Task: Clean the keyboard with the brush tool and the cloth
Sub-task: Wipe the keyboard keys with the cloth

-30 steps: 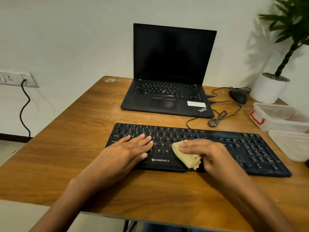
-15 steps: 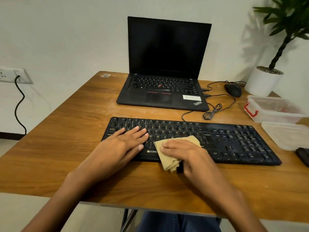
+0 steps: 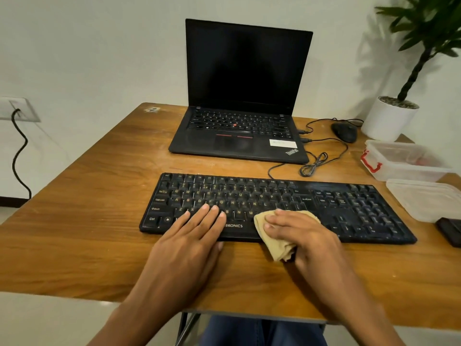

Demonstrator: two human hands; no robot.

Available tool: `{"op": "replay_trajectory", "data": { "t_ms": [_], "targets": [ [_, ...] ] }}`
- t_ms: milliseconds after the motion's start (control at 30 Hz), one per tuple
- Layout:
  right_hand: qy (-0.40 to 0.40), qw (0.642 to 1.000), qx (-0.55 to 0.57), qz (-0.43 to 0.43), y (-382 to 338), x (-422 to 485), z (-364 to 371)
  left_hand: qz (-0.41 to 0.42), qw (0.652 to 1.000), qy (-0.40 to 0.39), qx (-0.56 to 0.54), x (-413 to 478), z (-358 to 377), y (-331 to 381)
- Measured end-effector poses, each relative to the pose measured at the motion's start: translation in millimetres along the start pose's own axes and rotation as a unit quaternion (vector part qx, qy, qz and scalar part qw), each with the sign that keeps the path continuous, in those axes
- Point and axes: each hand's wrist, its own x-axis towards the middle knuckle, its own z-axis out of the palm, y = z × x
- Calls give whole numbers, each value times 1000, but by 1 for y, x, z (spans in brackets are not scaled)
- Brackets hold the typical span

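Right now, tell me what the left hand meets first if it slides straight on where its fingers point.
The left hand lies flat on the keyboard; past its upper key rows it would likely meet the laptop first.

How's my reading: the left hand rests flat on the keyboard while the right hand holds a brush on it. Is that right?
Not quite. The right hand holds a tan cloth, not a brush, on the keyboard; the head view shows no brush. The left hand does rest flat on the keyboard.
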Motion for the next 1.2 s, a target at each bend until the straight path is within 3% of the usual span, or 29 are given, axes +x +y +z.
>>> {"op": "replay_trajectory", "data": {
  "t_ms": [200, 333, 433, 500, 600, 700, 767, 933, 1067, 1133, 1200],
  "targets": [
    [-22, 998, -7, -64, -25, 2, 23, -3, 1000, -19, -1, 0, -2, -2],
    [-10, 1000, 2, 16, -2, 3, -9, 7, 1000, -2, -2, 3, -3, -3],
    [-10, 999, -38, -4, -19, 14, -1, 2, 1000, 0, 5, 3, -3, -1],
    [-54, 997, -40, -28, -29, 14, 7, 2, 1000, -2, 8, 3, -3, -2],
    [-89, 996, -7, 27, -15, 11, -13, 2, 1000, -20, -16, 1, -4, -6],
    [-59, 997, -20, 51, -4, 12, -27, 10, 1000, -7, -14, 4, -8, -4],
    [-14, 998, -37, 50, -10, 21, -18, 16, 1000, 10, -5, 14, -10, 3],
    [-55, 996, -77, 3, -16, 22, 5, 11, 998, 0, -57, 27, 0, 11],
    [-29, 992, -48, 117, 5, 24, -14, 16, 997, -15, -71, 24, 6, 4],
    [-15, 991, -71, 108, -6, 32, -7, 1, 998, -43, -49, 22, 1, 6],
    [-56, 994, -57, 70, -21, 36, 8, -7, 996, -61, -67, 24, -2, 7]
  ]
}}
